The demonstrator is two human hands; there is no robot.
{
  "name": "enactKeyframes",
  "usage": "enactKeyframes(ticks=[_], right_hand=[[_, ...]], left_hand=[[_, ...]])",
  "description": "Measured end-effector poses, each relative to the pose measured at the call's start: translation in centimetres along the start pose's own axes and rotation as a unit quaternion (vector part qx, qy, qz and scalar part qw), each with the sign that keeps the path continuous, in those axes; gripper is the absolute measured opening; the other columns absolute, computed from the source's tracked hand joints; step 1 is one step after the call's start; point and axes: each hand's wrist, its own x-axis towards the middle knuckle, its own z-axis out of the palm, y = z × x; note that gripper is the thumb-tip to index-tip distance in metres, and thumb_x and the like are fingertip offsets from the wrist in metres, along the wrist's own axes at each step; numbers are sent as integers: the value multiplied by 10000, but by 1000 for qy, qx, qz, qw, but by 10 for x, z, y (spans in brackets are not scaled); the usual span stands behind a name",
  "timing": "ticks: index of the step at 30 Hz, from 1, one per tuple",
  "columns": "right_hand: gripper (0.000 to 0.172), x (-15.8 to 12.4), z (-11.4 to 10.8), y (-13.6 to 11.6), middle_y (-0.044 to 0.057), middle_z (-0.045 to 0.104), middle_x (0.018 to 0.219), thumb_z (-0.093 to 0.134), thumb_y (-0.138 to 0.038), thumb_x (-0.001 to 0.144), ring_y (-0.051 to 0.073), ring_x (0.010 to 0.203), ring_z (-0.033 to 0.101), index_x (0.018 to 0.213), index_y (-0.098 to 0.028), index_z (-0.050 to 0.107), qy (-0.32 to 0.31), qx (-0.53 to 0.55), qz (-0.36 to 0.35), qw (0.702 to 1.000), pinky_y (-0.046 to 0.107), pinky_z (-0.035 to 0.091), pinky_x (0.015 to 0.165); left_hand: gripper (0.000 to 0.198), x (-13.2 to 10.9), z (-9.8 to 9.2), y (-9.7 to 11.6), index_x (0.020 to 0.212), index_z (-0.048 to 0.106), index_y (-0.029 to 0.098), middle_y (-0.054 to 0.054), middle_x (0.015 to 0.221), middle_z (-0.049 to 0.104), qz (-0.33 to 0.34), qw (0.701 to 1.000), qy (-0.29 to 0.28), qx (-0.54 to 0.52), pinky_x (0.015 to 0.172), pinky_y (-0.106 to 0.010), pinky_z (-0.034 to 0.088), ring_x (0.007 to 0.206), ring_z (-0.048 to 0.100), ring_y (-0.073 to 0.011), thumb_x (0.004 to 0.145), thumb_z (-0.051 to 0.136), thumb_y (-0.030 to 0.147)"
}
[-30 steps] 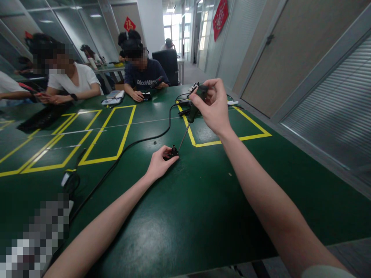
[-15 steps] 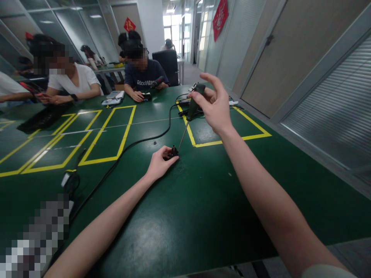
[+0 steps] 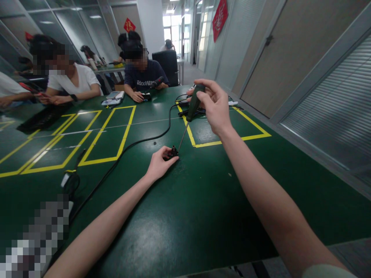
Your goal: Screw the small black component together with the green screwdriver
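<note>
I saw left hand (image 3: 159, 164) pinching small black part (image 3: 173, 151) on green table (image 3: 188, 216); right hand (image 3: 216, 106) curled tight around screwdriver (image 3: 193, 104), tip touching part.

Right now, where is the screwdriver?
Head view, centre: the right hand holds the screwdriver tilted, its tip on a small black part that the left hand pins to the green table.

The right hand (image 3: 216, 108), whose fingers (image 3: 205, 87) were splayed open half a second ago with the forefinger lifted clear, has wrapped them round the dark green handle of the screwdriver (image 3: 193, 102) again, gripping it slightly nearer the top than a second ago.
</note>
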Motion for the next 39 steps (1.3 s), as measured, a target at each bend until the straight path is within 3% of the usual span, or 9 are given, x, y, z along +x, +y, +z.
enactKeyframes(ticks=[5,8,11,16,19,22,29,35,39], right_hand=[[545,-1,1,3,36,729,1241,752,-621,799,201,1038,727,1227,-293,676,35,-32,-30,998,403,641,970],[610,0,-2,9,26,745,1196,718,-674,805,214,1094,731,1302,-333,623,13,-2,-3,1000,415,637,978],[537,0,-3,11,27,760,1144,660,-688,848,202,1062,743,1246,-329,634,-5,23,15,1000,403,645,953],[537,-2,-1,4,30,747,1167,727,-669,801,195,1024,732,1184,-294,696,43,-16,1,999,414,648,961],[575,-3,0,2,21,771,1077,762,-640,780,189,964,751,1231,-296,663,39,30,20,999,403,665,917],[459,-4,3,-2,13,783,1020,709,-605,838,172,893,762,1170,-291,662,23,82,41,996,369,678,852],[510,-6,3,-1,31,754,1194,777,-575,784,197,1026,737,1203,-296,694,56,21,22,998,390,665,912],[436,-4,0,2,15,775,1035,671,-619,863,202,953,767,1169,-308,660,19,67,43,997,379,676,837],[473,-4,3,-1,24,755,1134,735,-622,817,224,1049,744,1163,-302,695,42,19,16,999,431,658,946]], left_hand=[[261,-1,-1,2,968,693,196,-55,956,772,-3,1000,-1,1,852,-395,585,858,722,-223,795,775,375],[260,0,0,1,958,691,196,-53,937,770,-4,1000,1,1,856,-395,583,851,722,-221,790,777,375],[267,0,0,0,962,693,192,-53,939,768,-4,1000,-2,0,852,-387,583,850,723,-218,793,775,381],[257,-1,0,0,956,690,198,-50,941,768,-1,1000,0,-1,832,-375,583,843,722,-218,799,772,385],[245,-2,-1,2,949,686,202,-45,948,765,-1,1000,-2,0,825,-369,583,841,723,-216,807,761,387],[251,-2,-2,2,953,686,204,-45,951,765,-2,1000,-3,5,827,-373,582,852,724,-222,805,761,393],[235,-4,-2,6,946,689,205,-42,955,768,0,1000,-5,-2,847,-378,588,862,720,-220,804,758,380],[253,-3,-1,4,955,696,198,-40,927,766,-6,1000,-1,4,815,-367,582,826,718,-216,798,764,384],[261,-1,1,1,961,701,194,-41,922,766,-7,1000,1,1,820,-369,579,829,719,-217,790,772,377]])
